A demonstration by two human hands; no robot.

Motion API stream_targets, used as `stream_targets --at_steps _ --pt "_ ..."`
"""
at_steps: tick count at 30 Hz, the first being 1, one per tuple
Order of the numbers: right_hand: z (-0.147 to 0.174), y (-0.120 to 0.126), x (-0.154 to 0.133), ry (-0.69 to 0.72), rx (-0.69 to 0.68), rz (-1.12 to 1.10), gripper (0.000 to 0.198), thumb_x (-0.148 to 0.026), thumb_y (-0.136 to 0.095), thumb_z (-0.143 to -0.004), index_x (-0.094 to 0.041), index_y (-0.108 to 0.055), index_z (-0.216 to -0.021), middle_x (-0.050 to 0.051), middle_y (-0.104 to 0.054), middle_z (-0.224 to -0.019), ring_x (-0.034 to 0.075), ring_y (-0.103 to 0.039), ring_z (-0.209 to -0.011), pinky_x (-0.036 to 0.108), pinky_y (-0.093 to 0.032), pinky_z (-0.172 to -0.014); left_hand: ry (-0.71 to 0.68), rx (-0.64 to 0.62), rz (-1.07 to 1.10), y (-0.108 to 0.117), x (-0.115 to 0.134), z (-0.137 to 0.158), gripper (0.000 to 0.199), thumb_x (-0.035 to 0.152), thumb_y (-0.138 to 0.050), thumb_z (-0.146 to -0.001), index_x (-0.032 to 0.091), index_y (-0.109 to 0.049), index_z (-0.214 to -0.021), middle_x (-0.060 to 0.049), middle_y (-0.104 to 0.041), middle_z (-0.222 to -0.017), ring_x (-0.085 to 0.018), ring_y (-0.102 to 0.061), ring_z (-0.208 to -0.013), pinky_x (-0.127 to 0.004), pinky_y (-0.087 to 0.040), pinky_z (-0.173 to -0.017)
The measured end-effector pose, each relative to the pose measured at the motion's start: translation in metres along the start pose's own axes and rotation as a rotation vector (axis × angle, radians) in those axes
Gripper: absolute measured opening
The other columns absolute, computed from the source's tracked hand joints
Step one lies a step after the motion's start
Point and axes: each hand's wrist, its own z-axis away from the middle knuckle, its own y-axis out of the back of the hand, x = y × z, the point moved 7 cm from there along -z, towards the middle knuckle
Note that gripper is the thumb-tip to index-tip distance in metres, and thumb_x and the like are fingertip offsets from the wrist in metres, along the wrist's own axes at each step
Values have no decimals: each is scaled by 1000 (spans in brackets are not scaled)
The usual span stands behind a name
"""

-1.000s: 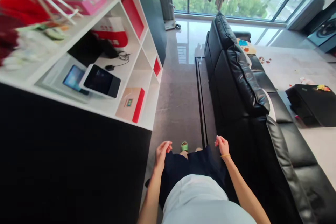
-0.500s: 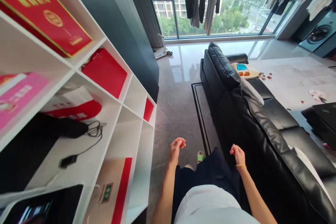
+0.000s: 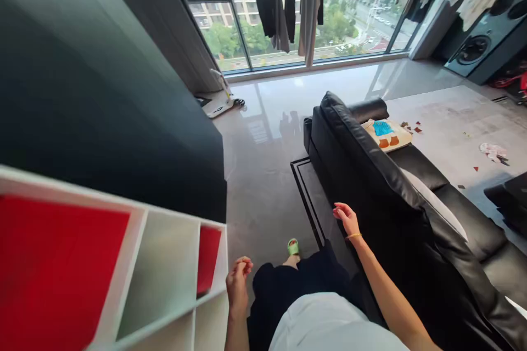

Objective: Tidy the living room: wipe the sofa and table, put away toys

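Note:
My left hand (image 3: 239, 281) hangs low beside the white shelf unit (image 3: 224, 263), apart from its edge. Its fingers are loosely bent, and nothing shows in them. Further forward, my right hand (image 3: 347, 219) is held out near the back of the black leather sofa (image 3: 370, 192). Those fingers are half bent and a little apart, with nothing visible between them. Whether that hand touches the sofa is unclear; it looks free of it. A yellow band (image 3: 353, 235) circles the right wrist. One green slipper (image 3: 292, 247) shows on a foot below.
A grey floor passage (image 3: 259, 192) runs between the dark cabinet (image 3: 164, 120) and the sofa. By the window stands a white scooter (image 3: 224, 103). Clothes (image 3: 284, 5) hang overhead. A printed cushion (image 3: 387, 134) rests on the sofa; small scraps (image 3: 411, 127) lie on the floor beyond.
The view has moved forward along the passage, and most shelf contents have left it. My right hand has swung forward, while my left has dropped back towards my body.

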Motion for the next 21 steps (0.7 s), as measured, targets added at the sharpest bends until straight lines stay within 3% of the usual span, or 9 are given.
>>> stream_targets --at_steps 3,6,9,12,14,16,19,21 --pt "-62 -1 -19 10 190 -11 45 -55 -79 -64 -21 -73 -92 5 -73 -81 20 -69 -75 38 -59 -76 -94 -226 -78 -121 103 -97 20 36 -68 -52 18 -68 -61 0 -61 -57 -11 -51 -56 -24 -40 -57" --pt "-124 8 -47 70 395 10 42 -52 -77 -68 -20 -73 -95 6 -73 -84 20 -69 -78 38 -59 -78 -185 -466 -169 -255 193 -183 30 42 -72 -61 17 -75 -77 -1 -64 -61 -13 -55 -62 -24 -43 -62" --pt "-197 15 -75 160 623 31 39 -49 -73 -72 -19 -73 -97 6 -73 -89 20 -69 -83 38 -57 -79 -268 -599 -215 -374 255 -259 38 49 -74 -69 17 -78 -88 -2 -67 -67 -13 -58 -68 -25 -46 -68" --pt "-294 1 -113 252 778 42 36 -46 -70 -75 -18 -71 -97 7 -72 -92 20 -68 -87 39 -56 -83 -270 -609 -188 -462 290 -329 39 51 -75 -69 16 -77 -87 -2 -67 -67 -12 -58 -66 -24 -46 -66" --pt "-372 -25 -148 303 806 48 34 -44 -69 -74 -18 -71 -96 7 -72 -93 20 -68 -87 40 -55 -85 -199 -555 -144 -498 299 -376 42 52 -77 -64 16 -76 -85 -1 -66 -64 -11 -56 -61 -24 -44 -61" --pt "-456 -64 -188 347 765 52 34 -44 -68 -74 -18 -70 -96 7 -72 -93 21 -68 -89 41 -55 -87 -102 -484 -117 -517 304 -426 44 52 -78 -59 16 -75 -83 -1 -66 -63 -11 -55 -58 -24 -43 -59" --pt "-584 -144 -240 380 585 98 33 -45 -65 -79 -20 -69 -99 8 -73 -96 23 -68 -93 41 -54 -88 -1 -362 -162 -521 311 -505 46 50 -79 -54 16 -74 -85 -2 -67 -67 -12 -58 -61 -25 -45 -61" --pt "-664 -204 -254 364 427 151 31 -46 -64 -82 -21 -70 -100 8 -73 -97 23 -68 -94 40 -54 -88 34 -277 -224 -522 316 -563 48 51 -78 -53 17 -74 -86 -2 -67 -69 -13 -59 -62 -26 -46 -61"
